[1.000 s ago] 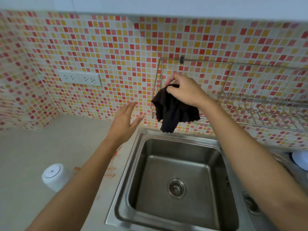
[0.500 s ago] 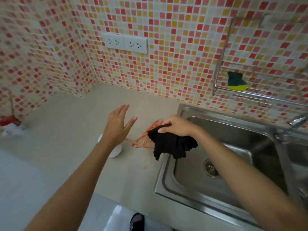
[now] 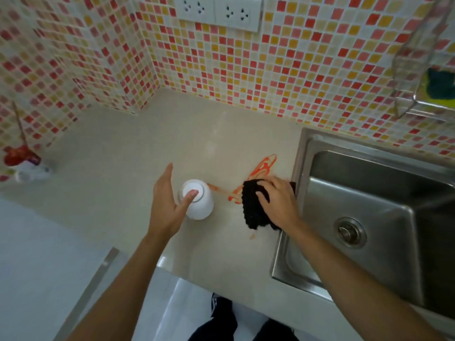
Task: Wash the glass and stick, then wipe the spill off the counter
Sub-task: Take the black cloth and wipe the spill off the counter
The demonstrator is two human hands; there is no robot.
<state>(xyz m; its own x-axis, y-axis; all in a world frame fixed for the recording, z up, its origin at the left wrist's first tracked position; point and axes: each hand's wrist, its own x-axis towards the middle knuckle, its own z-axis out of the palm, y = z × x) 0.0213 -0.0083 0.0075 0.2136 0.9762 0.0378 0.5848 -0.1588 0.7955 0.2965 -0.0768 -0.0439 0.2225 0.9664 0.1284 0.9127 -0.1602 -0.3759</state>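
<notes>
Since half a second ago, the right hand (image 3: pixel 278 204) has come down from just above the sink's edge and is now pressing the black cloth (image 3: pixel 253 210) flat onto the counter (image 3: pixel 123 173), covering the near end of the orange-red spill (image 3: pixel 264 167). The fingers (image 3: pixel 262 196) are lying spread over the cloth, pinning it down rather than bunching it. The spill's far loops are showing bare beyond the cloth, and a thin streak is running left from it toward a white cup-like container (image 3: pixel 198 200) standing upside down on the counter.

The left hand (image 3: pixel 167 205) is hovering open, fingers straight and together, thumb out across the container's upturned base — whether it is touching is hard to tell.

The cloth is lying just beside the left rim of the steel sink (image 3: pixel 305 153), 1 corner at the rim. A wire rack (image 3: pixel 418 104) on the tiled wall is holding a green-and-yellow sponge (image 3: pixel 440 86). Far left, a red-tipped object is lying blurred.
</notes>
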